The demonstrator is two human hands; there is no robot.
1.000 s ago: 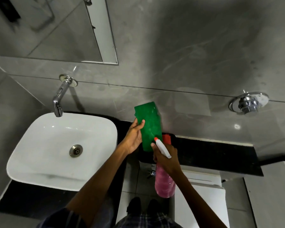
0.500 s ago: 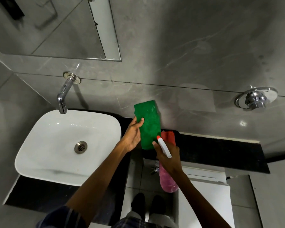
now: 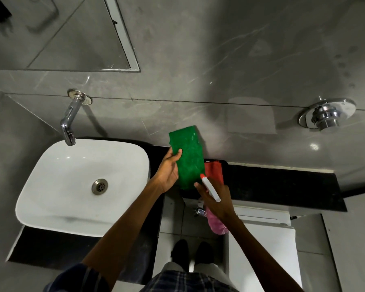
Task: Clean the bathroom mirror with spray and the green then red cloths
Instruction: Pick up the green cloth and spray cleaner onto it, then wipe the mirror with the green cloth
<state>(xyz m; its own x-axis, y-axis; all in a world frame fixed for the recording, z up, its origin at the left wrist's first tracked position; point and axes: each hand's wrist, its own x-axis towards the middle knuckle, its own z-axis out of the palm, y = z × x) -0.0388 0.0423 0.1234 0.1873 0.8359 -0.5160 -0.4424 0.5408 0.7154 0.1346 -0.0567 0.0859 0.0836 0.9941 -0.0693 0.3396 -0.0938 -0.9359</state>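
My left hand point(image 3: 168, 171) holds the green cloth point(image 3: 189, 157) upright by its left edge, above the black counter point(image 3: 282, 186). My right hand point(image 3: 216, 200) grips the spray bottle point(image 3: 216, 223), pink-bodied with a white head and red nozzle tip that points at the green cloth's lower right corner. The red cloth point(image 3: 215, 171) lies on the counter just behind the nozzle, partly hidden by the green cloth. The mirror point(image 3: 57, 39) hangs on the wall at the upper left; only its lower right part shows.
A white basin point(image 3: 51, 186) with a chrome tap point(image 3: 69, 123) sits left of my hands. A chrome flush knob point(image 3: 327, 116) is on the grey wall at right. A white toilet tank point(image 3: 266, 234) stands below the counter. My feet are on the floor.
Both hands with the cloth and bottle have drifted slightly down and right in the picture as my head tilted up; more of the red cloth and mirror shows. The holds are unchanged.
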